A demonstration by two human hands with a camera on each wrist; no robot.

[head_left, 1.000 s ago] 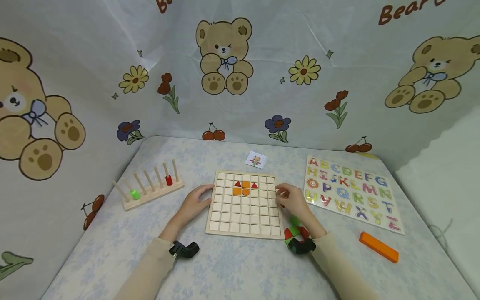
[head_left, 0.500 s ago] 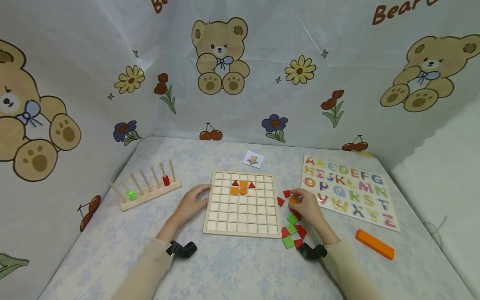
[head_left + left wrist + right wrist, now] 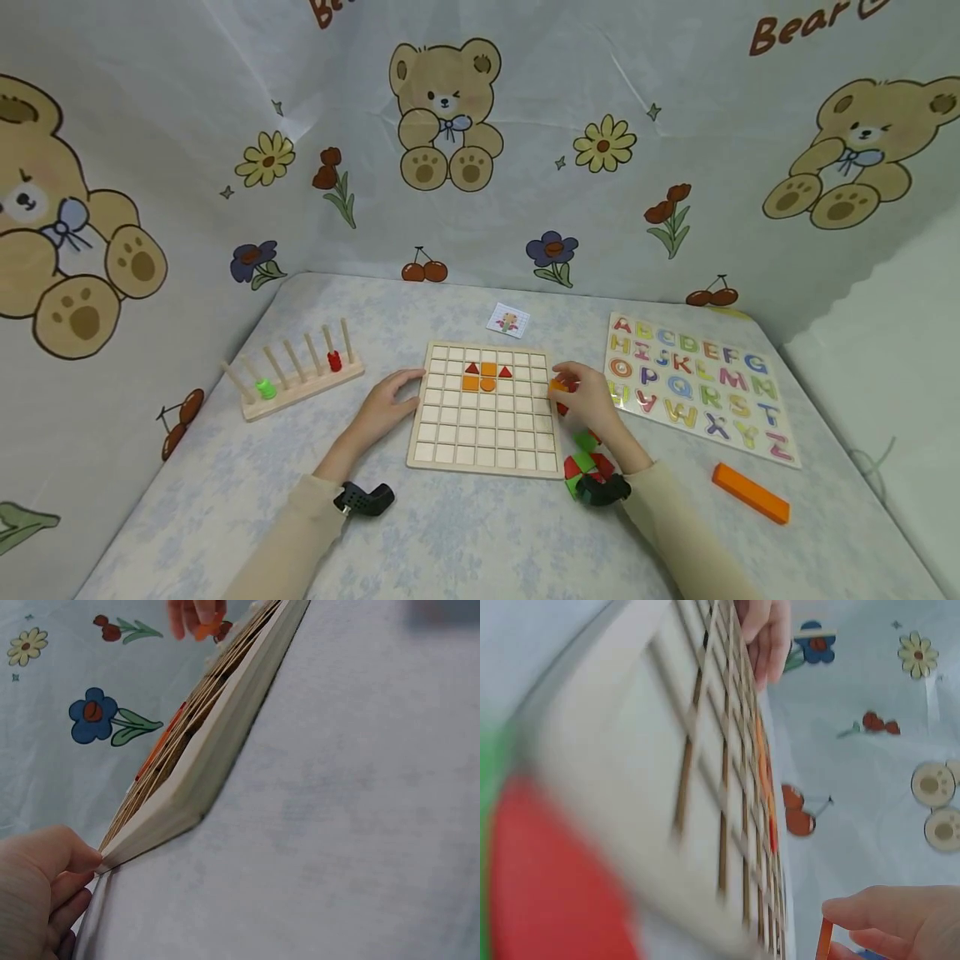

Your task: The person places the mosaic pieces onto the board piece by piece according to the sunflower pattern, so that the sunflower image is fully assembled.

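Observation:
A wooden grid board (image 3: 465, 437) lies mid-table, with orange squares (image 3: 470, 383), an orange circle (image 3: 488, 384) and red triangles (image 3: 506, 372) set in its upper cells. My left hand (image 3: 386, 408) touches the board's left edge, fingers relaxed; the left wrist view has the thumb (image 3: 79, 855) against the board's side. At the right edge, my right hand (image 3: 590, 402) pinches a thin orange tile (image 3: 824, 939) between thumb and fingers, slightly above the table. Its full outline is hidden by the fingers. Green tiles (image 3: 583, 460) and red tiles (image 3: 602, 464) lie loose below that hand, partly covered.
A small picture card (image 3: 508, 320) lies behind the board. On the left stands a peg rack (image 3: 306, 382) with green and red beads. An alphabet board (image 3: 705, 383) and an orange bar (image 3: 750, 493) lie on the right.
My right hand went from the board's right edge out to the loose tiles, then came back left to the edge with an orange tile. My left hand stays at the board.

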